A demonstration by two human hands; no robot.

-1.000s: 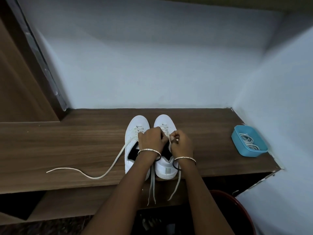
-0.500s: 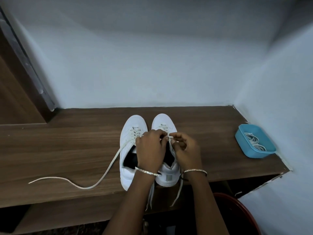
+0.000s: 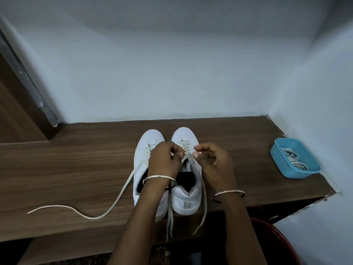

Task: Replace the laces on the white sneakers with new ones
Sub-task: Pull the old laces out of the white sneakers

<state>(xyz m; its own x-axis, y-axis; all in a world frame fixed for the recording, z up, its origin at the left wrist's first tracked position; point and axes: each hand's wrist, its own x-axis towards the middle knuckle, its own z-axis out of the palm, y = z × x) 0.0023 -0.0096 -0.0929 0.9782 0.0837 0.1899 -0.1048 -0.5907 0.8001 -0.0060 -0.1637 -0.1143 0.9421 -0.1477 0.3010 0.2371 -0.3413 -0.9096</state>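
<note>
Pinching the lace [image 3: 191,161] of one white sneaker [image 3: 188,196] on the desk [image 3: 76,169], fingers [image 3: 176,150] of left hand [image 3: 164,161] and right hand [image 3: 214,163] clamped on it.

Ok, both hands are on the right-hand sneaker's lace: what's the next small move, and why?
Probably pull the lace free of the next eyelets on the right-hand sneaker. The left hand and right hand both pinch it mid-way up, its ends hang loose over the table edge, and the crossings near the toe are not yet undone.
</note>
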